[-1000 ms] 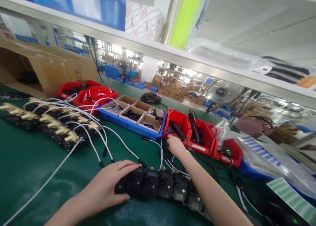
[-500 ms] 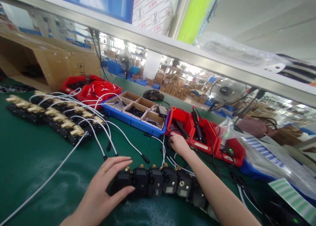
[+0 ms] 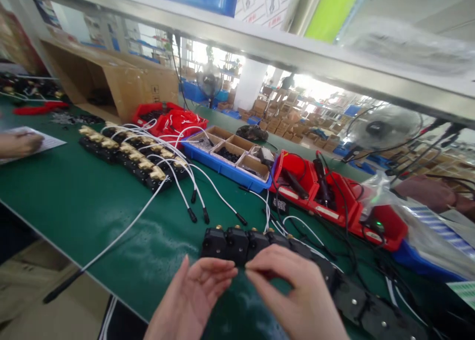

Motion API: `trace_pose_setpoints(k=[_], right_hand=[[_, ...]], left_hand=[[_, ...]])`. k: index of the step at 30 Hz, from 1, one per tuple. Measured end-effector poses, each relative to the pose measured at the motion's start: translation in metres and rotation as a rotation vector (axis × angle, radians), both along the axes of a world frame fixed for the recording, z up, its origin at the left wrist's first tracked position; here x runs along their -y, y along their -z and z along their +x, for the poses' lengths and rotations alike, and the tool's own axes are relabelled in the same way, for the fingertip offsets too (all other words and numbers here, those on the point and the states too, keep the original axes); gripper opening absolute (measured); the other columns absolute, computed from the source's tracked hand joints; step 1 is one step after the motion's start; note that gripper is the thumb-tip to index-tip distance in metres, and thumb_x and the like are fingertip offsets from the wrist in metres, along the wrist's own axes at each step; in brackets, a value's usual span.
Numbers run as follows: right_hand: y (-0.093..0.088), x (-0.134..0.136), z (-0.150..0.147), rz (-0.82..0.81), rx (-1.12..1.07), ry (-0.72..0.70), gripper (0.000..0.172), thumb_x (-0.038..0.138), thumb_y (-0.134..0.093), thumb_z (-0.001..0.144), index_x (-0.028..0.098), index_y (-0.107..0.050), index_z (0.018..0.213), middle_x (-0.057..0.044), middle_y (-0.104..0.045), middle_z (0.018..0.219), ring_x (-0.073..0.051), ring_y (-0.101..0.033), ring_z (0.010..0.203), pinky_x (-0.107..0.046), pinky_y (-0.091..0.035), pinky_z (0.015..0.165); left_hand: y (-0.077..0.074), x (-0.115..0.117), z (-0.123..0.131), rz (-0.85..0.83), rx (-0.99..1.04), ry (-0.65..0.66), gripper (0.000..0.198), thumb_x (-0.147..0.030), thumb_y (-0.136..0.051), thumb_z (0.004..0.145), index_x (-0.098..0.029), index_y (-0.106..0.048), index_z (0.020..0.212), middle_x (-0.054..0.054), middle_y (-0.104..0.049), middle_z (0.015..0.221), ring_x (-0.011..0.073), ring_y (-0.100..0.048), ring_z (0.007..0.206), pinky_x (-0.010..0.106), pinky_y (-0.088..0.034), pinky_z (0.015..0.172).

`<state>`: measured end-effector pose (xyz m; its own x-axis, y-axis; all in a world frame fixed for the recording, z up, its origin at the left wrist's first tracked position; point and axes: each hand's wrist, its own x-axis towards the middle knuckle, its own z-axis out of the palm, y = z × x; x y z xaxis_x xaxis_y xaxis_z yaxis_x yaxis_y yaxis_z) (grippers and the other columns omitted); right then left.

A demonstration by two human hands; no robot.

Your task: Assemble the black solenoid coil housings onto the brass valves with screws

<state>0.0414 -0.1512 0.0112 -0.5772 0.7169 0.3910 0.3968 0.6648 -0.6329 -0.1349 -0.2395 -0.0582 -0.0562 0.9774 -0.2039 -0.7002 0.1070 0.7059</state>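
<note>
My left hand (image 3: 196,293) is half turned up, its thumb apart from the slightly curled fingers, and nothing shows in it. Close to its fingertips, my right hand (image 3: 297,285) pinches thumb and forefinger together. Anything between those tips is too small to make out. Just beyond both hands runs a curved row of black housings (image 3: 237,243) with small brass fittings on their far side. My right hand covers part of that row. White cables with black ends (image 3: 241,218) lie on the green bench behind it.
Brass-topped black units (image 3: 137,159) with white cables stand to the left. A blue tray (image 3: 226,170) and red bins (image 3: 326,212) line the back, beside a cardboard box (image 3: 141,90). Overhead runs a shelf edge (image 3: 260,40). Another person's hand (image 3: 27,144) rests on paper at far left.
My right hand has come back from the front of the red bins to meet my left. My left hand has left the row's end and turned upward. The view has swung left.
</note>
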Motion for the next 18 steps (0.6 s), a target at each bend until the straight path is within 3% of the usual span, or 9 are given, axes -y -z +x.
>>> trace_pose_setpoints(k=[2,5,7,12,15,18], right_hand=[[0.027,0.037,-0.019,0.023,-0.055,-0.129,0.018,0.006,-0.060,0.085,0.022,-0.070,0.085,0.002,-0.072,0.081,-0.009,-0.071,0.072,-0.013,-0.057,0.068],[0.067,0.068,-0.037,0.098,-0.075,-0.065,0.021,0.006,-0.054,0.084,0.021,-0.069,0.086,-0.001,-0.072,0.080,-0.013,-0.072,0.071,-0.017,-0.060,0.069],[0.083,0.075,-0.040,0.094,-0.052,-0.042,0.023,0.007,-0.055,0.084,0.021,-0.071,0.093,-0.002,-0.073,0.083,-0.014,-0.073,0.074,-0.018,-0.061,0.072],[0.082,0.071,-0.033,0.071,0.009,-0.158,0.040,0.002,-0.054,0.086,0.020,-0.068,0.119,-0.005,-0.076,0.107,-0.016,-0.074,0.099,-0.020,-0.059,0.093],[0.084,0.076,-0.037,0.109,0.011,-0.152,0.038,0.002,-0.054,0.087,0.023,-0.069,0.115,-0.003,-0.076,0.098,-0.015,-0.075,0.090,-0.019,-0.061,0.085],[0.102,0.088,-0.054,0.151,-0.056,-0.035,0.027,0.008,-0.056,0.088,0.026,-0.072,0.099,-0.002,-0.072,0.085,-0.015,-0.073,0.077,-0.020,-0.062,0.072]], left_hand=[[0.003,0.002,0.010,0.025,0.259,0.106,0.052,-0.066,-0.049,0.093,-0.025,-0.079,0.104,0.005,-0.076,0.117,0.0231,-0.066,0.120,0.036,-0.049,0.110],[0.015,0.008,0.015,0.047,0.516,0.194,0.049,-0.058,-0.053,0.095,-0.019,-0.079,0.106,0.006,-0.076,0.118,0.0188,-0.065,0.122,0.027,-0.045,0.111],[0.022,0.012,0.013,0.038,0.636,0.180,0.044,-0.049,-0.053,0.099,-0.015,-0.079,0.106,0.007,-0.077,0.116,0.0176,-0.067,0.120,0.026,-0.043,0.112],[0.025,0.020,0.006,-0.016,0.778,0.113,0.046,-0.035,-0.042,0.105,-0.008,-0.079,0.101,0.012,-0.078,0.110,0.0194,-0.070,0.113,0.027,-0.045,0.109],[0.020,0.022,0.002,-0.011,0.773,0.079,0.047,-0.036,-0.044,0.105,-0.006,-0.079,0.099,0.015,-0.078,0.109,0.0213,-0.071,0.112,0.028,-0.045,0.108],[0.020,0.023,-0.003,-0.033,0.722,0.042,0.046,-0.040,-0.048,0.103,-0.007,-0.079,0.096,0.014,-0.078,0.107,0.0218,-0.071,0.110,0.030,-0.044,0.108]])
